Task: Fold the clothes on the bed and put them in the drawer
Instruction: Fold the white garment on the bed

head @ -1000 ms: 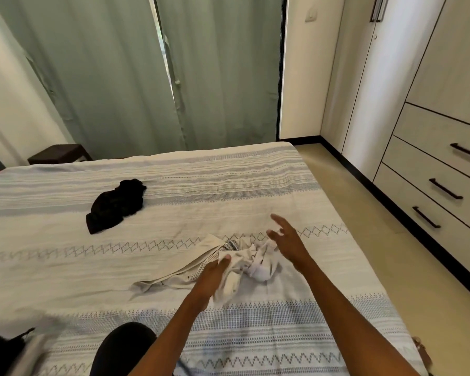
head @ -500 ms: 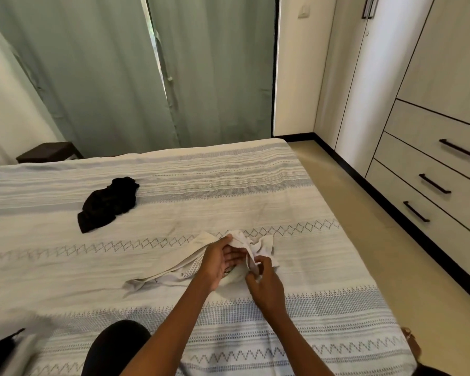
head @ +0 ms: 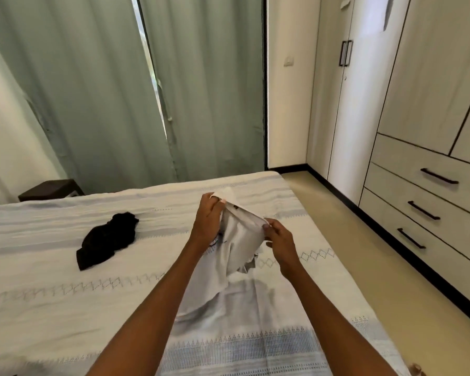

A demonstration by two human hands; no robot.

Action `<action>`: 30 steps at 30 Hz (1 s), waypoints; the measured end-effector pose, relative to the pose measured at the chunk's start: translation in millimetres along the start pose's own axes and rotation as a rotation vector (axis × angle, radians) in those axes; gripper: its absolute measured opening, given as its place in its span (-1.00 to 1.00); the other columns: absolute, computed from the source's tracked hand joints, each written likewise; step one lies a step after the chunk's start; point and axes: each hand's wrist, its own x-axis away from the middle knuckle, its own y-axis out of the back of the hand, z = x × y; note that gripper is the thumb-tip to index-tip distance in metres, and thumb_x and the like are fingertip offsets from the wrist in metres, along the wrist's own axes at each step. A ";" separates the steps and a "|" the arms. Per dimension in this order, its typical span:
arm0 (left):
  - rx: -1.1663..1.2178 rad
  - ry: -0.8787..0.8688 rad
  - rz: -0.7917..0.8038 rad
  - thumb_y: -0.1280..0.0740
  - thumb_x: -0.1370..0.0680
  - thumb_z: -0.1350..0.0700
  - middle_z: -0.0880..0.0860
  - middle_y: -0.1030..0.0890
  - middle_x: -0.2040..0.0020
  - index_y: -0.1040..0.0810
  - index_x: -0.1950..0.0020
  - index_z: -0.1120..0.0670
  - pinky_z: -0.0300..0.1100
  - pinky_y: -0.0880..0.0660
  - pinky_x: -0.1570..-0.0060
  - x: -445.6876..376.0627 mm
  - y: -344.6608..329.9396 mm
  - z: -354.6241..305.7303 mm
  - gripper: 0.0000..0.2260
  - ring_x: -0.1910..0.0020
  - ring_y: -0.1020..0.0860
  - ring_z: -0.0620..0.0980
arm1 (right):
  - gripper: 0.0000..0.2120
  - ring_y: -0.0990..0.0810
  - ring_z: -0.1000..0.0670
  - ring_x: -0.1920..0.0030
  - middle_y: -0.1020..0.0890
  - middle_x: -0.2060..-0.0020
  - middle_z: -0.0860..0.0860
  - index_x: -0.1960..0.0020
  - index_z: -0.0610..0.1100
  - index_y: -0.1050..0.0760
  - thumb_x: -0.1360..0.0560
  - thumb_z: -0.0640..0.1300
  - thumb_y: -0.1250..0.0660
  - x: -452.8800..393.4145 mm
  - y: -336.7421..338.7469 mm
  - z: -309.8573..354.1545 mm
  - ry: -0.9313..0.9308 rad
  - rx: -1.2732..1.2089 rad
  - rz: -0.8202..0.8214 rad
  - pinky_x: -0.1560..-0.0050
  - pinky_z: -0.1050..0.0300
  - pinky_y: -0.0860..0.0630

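A white garment (head: 236, 245) hangs lifted above the bed (head: 52, 294), its lower part trailing down toward the striped bedspread. My left hand (head: 208, 221) grips its upper edge at the left. My right hand (head: 278, 240) pinches the same edge a little lower to the right. A crumpled black garment (head: 107, 238) lies on the bed to the left, apart from both hands. Three closed drawers (head: 429, 202) with dark handles are set in the wardrobe at the right.
Green curtains (head: 106, 90) hang behind the bed. A dark bedside table (head: 49, 189) stands at the far left. A strip of beige floor (head: 364, 253) runs between the bed's right edge and the wardrobe (head: 432, 77).
Both hands have taken hold of the white garment and raised it off the bed. A second ago my right hand hovered open above it. The view has tilted upward.
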 end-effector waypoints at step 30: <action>0.363 0.176 0.472 -0.69 -0.19 0.00 0.18 -0.69 -0.06 -0.71 -0.03 0.19 -0.15 -0.63 0.11 -90.0 221.8 -231.2 -0.50 0.05 -0.69 0.01 | -0.68 -0.67 -0.07 -0.06 -0.70 -0.11 -0.13 -0.24 -0.20 -0.59 -0.60 -0.03 -0.32 -73.6 92.0 394.6 0.201 0.243 0.496 -0.12 0.02 -0.62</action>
